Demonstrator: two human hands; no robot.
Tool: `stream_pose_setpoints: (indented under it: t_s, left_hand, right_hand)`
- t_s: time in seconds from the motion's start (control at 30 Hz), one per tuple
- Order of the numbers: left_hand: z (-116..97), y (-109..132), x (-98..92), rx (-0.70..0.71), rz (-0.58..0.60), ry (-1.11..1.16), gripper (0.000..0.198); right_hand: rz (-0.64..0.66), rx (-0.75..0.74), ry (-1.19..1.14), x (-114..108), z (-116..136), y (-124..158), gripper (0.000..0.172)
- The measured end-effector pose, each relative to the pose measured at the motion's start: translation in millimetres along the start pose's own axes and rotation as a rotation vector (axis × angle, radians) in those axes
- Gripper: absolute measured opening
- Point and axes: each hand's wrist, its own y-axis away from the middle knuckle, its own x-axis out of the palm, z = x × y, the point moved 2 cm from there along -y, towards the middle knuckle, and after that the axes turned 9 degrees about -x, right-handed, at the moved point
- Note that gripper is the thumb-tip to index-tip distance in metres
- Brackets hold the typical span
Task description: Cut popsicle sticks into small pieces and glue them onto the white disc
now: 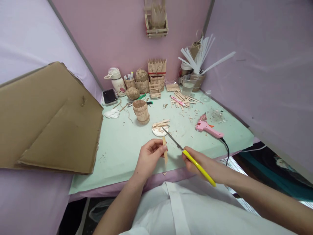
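Note:
Near the table's front edge, my left hand (152,153) pinches a flat wooden craft stick (165,156) upright between thumb and fingers. To its right, my right hand (195,160) is wrapped around yellow-handled scissors (199,167), seen nearly edge-on. Their metal blades point up and left, passing above the stick's top end without visibly touching it. Just beyond my hands, a small round white dish (158,132) bears several wooden sticks (160,124) and cut bits. Behind and left stands a round cup (141,112) covered in wooden sticks.
A pink glue gun (209,130) lies at right, its black cord running off the edge. Loose sticks (182,99) and a pink pen are heaped behind. Large cardboard (61,130) leans at left. Along the back stand a bottle (117,81), twine balls (132,93) and white glue sticks (195,58).

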Motion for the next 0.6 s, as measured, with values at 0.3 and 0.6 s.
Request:
stream_pose_setpoints:
  t_s: [0.3, 0.6]
  left_hand:
    - [-8, -7, 4.5, -0.055, -0.029, 0.035, 0.027]
    - [-6, -15, 3.4, -0.054, -0.030, 0.034, 0.024]
  right_hand:
    - [0.148, -0.007, 0.017, 4, 1, 0, 0.048]
    - [0.102, 0.039, 0.037, 3, 10, -8, 0.046]
